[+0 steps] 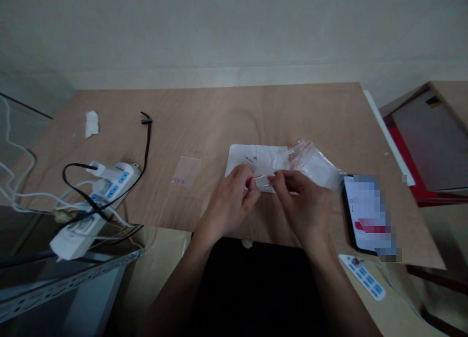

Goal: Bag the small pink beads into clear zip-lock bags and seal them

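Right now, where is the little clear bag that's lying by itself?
In the head view, the little clear bag lies left of centre on the table, between the white power strip and the left hand.

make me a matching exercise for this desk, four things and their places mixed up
1. phone
2. clear bag pile
3. lone clear bag
4. black cable

A. flat between power strip and left hand
B. right of the right hand, screen lit
C. draped across the power strip
D. at the white sheet's right end

Pairs: 1-B; 2-D; 3-A; 4-C
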A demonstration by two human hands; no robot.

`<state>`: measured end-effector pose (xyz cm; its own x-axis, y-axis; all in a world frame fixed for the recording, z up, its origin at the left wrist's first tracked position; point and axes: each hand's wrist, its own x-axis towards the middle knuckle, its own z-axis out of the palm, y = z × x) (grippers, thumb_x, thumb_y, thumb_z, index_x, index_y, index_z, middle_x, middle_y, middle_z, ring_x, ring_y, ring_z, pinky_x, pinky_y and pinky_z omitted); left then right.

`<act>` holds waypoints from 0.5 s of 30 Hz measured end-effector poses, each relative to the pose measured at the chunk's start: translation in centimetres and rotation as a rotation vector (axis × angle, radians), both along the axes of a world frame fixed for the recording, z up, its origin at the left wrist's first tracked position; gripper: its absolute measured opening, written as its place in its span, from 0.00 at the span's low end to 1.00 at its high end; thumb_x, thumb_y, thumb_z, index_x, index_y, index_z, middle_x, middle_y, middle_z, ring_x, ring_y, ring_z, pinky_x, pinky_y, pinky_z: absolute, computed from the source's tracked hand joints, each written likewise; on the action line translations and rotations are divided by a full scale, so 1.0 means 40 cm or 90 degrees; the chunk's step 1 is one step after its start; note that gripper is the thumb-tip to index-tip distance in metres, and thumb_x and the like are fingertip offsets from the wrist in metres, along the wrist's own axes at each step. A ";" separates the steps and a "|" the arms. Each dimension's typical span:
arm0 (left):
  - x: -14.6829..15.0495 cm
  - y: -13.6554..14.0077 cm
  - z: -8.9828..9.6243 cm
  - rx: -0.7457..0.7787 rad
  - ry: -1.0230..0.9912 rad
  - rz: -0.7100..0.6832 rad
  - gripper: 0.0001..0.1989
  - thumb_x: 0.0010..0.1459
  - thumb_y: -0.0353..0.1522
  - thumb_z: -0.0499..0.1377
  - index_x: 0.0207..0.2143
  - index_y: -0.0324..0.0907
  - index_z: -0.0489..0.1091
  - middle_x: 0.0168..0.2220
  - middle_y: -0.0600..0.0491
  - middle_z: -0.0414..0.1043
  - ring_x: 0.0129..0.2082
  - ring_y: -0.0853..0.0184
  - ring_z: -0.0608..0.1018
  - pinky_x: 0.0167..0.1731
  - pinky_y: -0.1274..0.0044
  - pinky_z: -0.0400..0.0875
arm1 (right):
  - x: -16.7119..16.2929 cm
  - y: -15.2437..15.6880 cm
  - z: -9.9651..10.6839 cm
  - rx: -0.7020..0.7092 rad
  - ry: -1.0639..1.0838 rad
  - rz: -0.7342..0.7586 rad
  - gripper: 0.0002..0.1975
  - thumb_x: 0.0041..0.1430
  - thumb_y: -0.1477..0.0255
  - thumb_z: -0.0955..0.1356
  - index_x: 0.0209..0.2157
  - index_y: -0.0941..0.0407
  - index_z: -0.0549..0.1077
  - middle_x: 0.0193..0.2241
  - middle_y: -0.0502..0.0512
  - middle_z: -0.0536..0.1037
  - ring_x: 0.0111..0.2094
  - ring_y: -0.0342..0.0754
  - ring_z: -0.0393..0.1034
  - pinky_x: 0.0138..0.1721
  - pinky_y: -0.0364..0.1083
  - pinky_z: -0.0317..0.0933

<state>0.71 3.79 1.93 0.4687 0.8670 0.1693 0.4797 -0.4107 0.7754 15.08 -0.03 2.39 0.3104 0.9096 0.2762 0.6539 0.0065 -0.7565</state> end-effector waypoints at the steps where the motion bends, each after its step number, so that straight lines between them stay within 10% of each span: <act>1: -0.005 0.002 0.010 -0.019 0.028 -0.014 0.07 0.58 0.26 0.50 0.27 0.44 0.55 0.25 0.58 0.58 0.25 0.71 0.64 0.26 0.76 0.56 | 0.007 0.003 0.002 0.003 -0.019 -0.037 0.09 0.58 0.68 0.68 0.29 0.57 0.78 0.24 0.55 0.82 0.23 0.49 0.77 0.24 0.44 0.68; 4: -0.009 0.007 0.040 -0.091 0.054 -0.030 0.09 0.59 0.29 0.50 0.25 0.43 0.55 0.23 0.59 0.59 0.24 0.71 0.64 0.26 0.76 0.54 | 0.028 0.012 0.003 0.017 -0.017 -0.002 0.07 0.56 0.69 0.68 0.34 0.56 0.78 0.29 0.55 0.82 0.28 0.50 0.78 0.32 0.48 0.72; 9: 0.004 0.021 0.062 -0.155 -0.021 -0.012 0.12 0.61 0.31 0.47 0.23 0.43 0.57 0.22 0.59 0.59 0.24 0.71 0.65 0.27 0.75 0.55 | 0.058 0.025 -0.037 0.024 0.246 0.397 0.32 0.55 0.66 0.73 0.61 0.47 0.64 0.62 0.55 0.68 0.62 0.52 0.62 0.63 0.57 0.57; 15: 0.006 0.030 0.063 -0.198 -0.070 -0.023 0.14 0.60 0.31 0.49 0.21 0.42 0.59 0.20 0.59 0.59 0.24 0.71 0.65 0.27 0.75 0.54 | 0.075 0.048 -0.065 0.005 0.417 0.425 0.32 0.40 0.59 0.79 0.50 0.48 0.75 0.51 0.54 0.77 0.57 0.54 0.69 0.61 0.56 0.60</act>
<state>0.94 5.00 4.46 0.4931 0.8685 -0.0505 0.3761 -0.1604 0.9126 18.06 1.87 -0.22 -0.1800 0.9543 0.2386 -0.0444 0.2345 -0.9711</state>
